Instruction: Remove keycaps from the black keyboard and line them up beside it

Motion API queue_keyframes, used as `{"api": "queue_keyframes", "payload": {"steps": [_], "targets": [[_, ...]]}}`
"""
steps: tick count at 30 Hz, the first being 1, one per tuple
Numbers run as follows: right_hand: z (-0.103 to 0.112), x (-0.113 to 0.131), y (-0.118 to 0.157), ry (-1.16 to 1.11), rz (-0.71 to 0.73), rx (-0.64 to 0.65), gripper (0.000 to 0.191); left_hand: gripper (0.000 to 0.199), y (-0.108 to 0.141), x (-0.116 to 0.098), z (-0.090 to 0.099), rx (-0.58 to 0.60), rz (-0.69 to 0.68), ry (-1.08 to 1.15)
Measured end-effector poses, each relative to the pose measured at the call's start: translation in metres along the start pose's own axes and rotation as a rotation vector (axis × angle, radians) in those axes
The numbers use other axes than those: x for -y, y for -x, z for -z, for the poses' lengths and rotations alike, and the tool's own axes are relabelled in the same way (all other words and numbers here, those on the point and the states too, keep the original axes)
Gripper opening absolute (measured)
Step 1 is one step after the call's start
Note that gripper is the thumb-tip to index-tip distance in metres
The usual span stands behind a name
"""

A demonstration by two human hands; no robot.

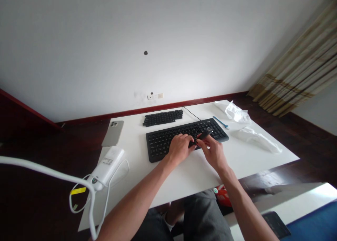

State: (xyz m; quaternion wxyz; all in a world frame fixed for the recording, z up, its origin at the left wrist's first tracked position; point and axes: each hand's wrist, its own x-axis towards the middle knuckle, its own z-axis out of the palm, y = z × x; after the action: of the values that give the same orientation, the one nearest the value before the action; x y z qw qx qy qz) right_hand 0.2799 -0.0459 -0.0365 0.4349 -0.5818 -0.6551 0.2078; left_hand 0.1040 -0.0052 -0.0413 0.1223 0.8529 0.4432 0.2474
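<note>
A black keyboard (160, 142) lies at an angle across the white table, its cable running off the back. Over its front middle edge, my left hand (181, 146) rests with bent fingers and thumb drawn together; what is between them is too small to make out. Close beside it, my right hand (212, 150) is closed around a black pen-like tool (205, 133), which slants up to the right above the keys. The tool's lower end comes near my left fingertips. Behind the keyboard lies a block of black keycaps (163, 118) with a jagged outline.
On the left of the white table (142, 177) are a phone (113, 132) and a white device (109, 165) with a looped cable. A thin blue tool (220, 122) lies right of the keyboard, near crumpled clear plastic bags (259, 139). A white curved arm (47, 171) crosses the lower left.
</note>
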Motion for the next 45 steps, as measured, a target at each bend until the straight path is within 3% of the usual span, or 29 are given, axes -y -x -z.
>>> {"api": "queue_keyframes", "payload": {"steps": [10, 25, 30, 39, 45], "targets": [[0.004, 0.014, -0.022, 0.074, 0.041, 0.071, 0.032, 0.014, -0.002, -0.005, -0.005, -0.027, 0.051, -0.028], [-0.001, 0.009, -0.047, 0.150, 0.004, 0.079, 0.037, 0.011, -0.003, -0.001, -0.003, -0.033, 0.045, 0.040], [0.006, 0.016, -0.041, 0.104, 0.035, 0.143, 0.033, 0.013, -0.003, 0.000, -0.001, -0.010, 0.034, 0.044], [0.013, 0.016, -0.025, 0.097, 0.051, 0.139, 0.034, 0.015, 0.000, -0.001, 0.002, 0.004, 0.023, 0.037], [0.013, 0.027, -0.028, 0.090, 0.066, 0.048, 0.034, 0.045, 0.001, 0.004, 0.003, -0.057, -0.018, 0.095]]}}
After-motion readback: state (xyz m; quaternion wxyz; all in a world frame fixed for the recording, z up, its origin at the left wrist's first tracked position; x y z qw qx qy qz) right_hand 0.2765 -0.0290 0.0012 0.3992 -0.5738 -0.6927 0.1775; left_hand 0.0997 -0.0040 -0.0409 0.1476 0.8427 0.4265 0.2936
